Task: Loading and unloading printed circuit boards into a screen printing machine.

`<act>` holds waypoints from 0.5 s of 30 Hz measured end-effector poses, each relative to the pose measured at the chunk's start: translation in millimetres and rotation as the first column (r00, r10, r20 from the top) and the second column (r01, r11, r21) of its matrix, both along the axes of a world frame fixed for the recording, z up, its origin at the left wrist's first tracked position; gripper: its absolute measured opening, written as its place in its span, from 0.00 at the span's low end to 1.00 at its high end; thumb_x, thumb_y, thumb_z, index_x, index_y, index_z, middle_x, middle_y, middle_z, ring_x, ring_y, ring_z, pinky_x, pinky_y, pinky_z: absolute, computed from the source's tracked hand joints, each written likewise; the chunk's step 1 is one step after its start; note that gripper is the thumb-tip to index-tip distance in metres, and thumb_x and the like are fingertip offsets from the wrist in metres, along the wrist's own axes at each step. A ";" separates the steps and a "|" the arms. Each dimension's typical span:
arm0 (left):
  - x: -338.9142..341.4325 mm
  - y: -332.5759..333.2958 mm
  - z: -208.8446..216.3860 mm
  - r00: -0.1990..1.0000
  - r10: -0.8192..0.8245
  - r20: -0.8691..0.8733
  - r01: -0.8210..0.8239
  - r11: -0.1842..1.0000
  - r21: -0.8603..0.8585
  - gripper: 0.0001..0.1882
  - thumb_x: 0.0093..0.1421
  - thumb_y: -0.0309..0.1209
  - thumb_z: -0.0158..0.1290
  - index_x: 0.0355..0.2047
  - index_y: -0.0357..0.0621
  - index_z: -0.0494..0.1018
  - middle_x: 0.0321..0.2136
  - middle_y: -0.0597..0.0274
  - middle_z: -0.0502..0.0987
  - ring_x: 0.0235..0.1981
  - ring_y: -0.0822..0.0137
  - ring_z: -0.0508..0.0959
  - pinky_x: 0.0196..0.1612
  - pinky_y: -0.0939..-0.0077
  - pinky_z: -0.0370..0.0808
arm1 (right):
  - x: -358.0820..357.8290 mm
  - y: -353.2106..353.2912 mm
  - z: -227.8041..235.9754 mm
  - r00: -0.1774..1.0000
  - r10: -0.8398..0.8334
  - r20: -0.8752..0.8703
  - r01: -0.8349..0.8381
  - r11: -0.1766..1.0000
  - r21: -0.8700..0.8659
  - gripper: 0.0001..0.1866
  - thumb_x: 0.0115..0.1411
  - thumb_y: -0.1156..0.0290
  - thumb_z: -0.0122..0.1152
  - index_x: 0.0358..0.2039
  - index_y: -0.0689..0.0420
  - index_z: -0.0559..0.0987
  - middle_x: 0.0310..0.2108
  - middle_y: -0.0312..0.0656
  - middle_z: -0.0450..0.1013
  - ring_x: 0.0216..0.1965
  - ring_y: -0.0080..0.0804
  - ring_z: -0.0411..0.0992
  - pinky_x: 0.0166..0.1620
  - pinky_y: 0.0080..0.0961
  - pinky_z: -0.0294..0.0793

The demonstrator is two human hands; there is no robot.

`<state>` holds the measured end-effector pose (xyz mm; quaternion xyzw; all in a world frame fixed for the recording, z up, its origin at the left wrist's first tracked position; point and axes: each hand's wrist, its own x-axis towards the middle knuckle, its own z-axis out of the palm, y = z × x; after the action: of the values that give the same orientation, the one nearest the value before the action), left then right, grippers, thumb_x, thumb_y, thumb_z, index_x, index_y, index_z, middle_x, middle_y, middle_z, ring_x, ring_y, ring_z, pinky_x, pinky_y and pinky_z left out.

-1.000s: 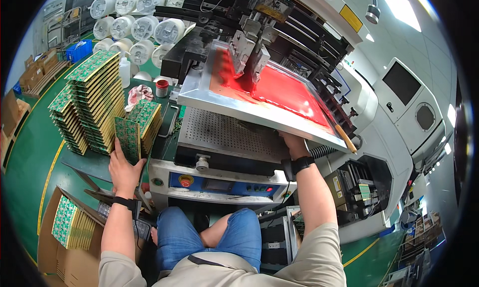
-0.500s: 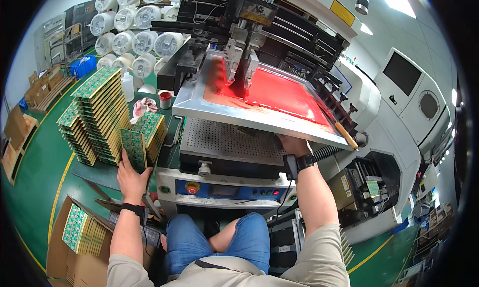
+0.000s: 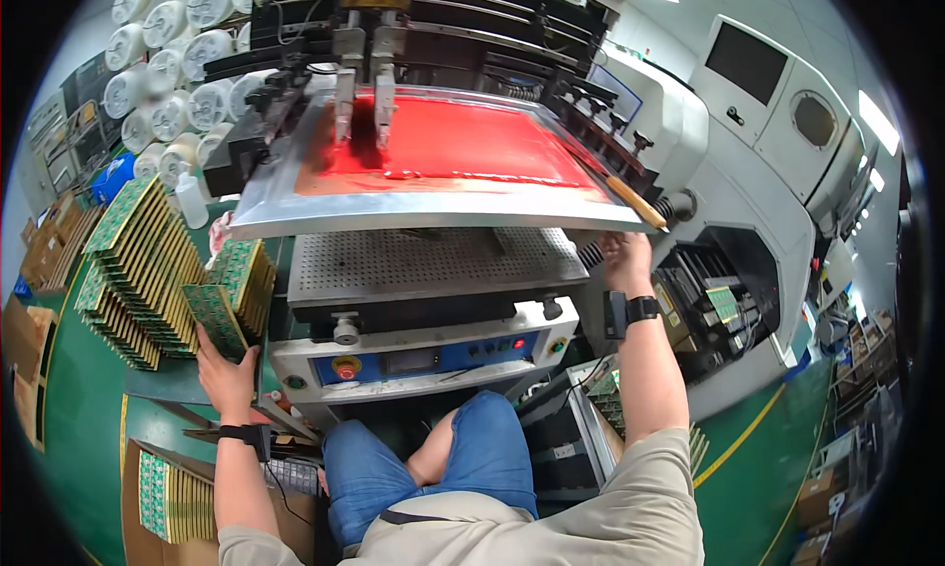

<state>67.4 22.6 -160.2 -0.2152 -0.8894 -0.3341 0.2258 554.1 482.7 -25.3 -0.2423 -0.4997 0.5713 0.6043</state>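
Observation:
My left hand (image 3: pixel 227 377) grips the lower edge of a green circuit board panel (image 3: pixel 215 315), thumb at one side and fingers at the other. That panel stands tilted against a short stack of the same boards (image 3: pixel 254 281). My right hand (image 3: pixel 626 259) is at the right front corner of a silver screen frame (image 3: pixel 443 220), just below its edge. Its fingers are loosely bent, partly hidden by the frame, with nothing visible in them. Red ink (image 3: pixel 463 143) covers much of the screen. Underneath lies a perforated metal bed (image 3: pixel 394 269).
Taller board stacks (image 3: pixel 148 261) stand on the left table. A box (image 3: pixel 133 512) of boards is below them. A wooden-handled tool (image 3: pixel 635 202) rests on the frame's right side. Squeegee clamps (image 3: pixel 364 84) hang over the screen. A control panel (image 3: pixel 423 359) faces my knees.
My right hand has come out from under the frame to its right corner. My left hand stays at the circuit board panel, still by the stack. The whole view has shifted and turned.

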 end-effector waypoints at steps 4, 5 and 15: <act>-0.4 8.9 0.2 0.999 -0.032 0.004 0.032 0.999 0.018 0.60 0.46 0.37 0.74 0.74 0.54 0.48 0.54 0.39 0.72 0.55 0.36 0.72 0.58 0.49 0.70 | 83.3 7.1 -8.9 0.916 -0.375 0.143 0.371 0.927 0.053 0.05 0.68 0.71 0.60 0.39 0.59 0.75 0.27 0.39 0.77 0.25 0.24 0.75 0.29 0.18 0.74; 0.9 10.7 0.7 0.999 -0.041 0.002 0.041 0.999 0.011 0.60 0.46 0.37 0.74 0.74 0.54 0.48 0.54 0.39 0.72 0.55 0.36 0.72 0.58 0.49 0.70 | 96.0 9.5 -17.4 0.913 -0.382 0.142 0.379 0.924 0.046 0.05 0.68 0.71 0.60 0.39 0.59 0.75 0.27 0.39 0.77 0.25 0.24 0.75 0.29 0.18 0.74; 5.5 5.5 0.6 0.996 -0.086 0.003 0.085 0.992 0.095 0.57 0.48 0.37 0.72 0.74 0.51 0.50 0.61 0.39 0.68 0.60 0.38 0.70 0.62 0.52 0.69 | 90.0 19.3 -109.5 0.904 -0.053 0.423 0.183 0.945 -0.272 0.07 0.69 0.72 0.60 0.36 0.60 0.73 0.29 0.40 0.77 0.26 0.27 0.76 0.27 0.23 0.76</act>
<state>72.9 28.1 -159.6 -0.2407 -0.8633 -0.3862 0.2180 644.1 502.0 -134.8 -0.4776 -0.5051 0.5398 0.4748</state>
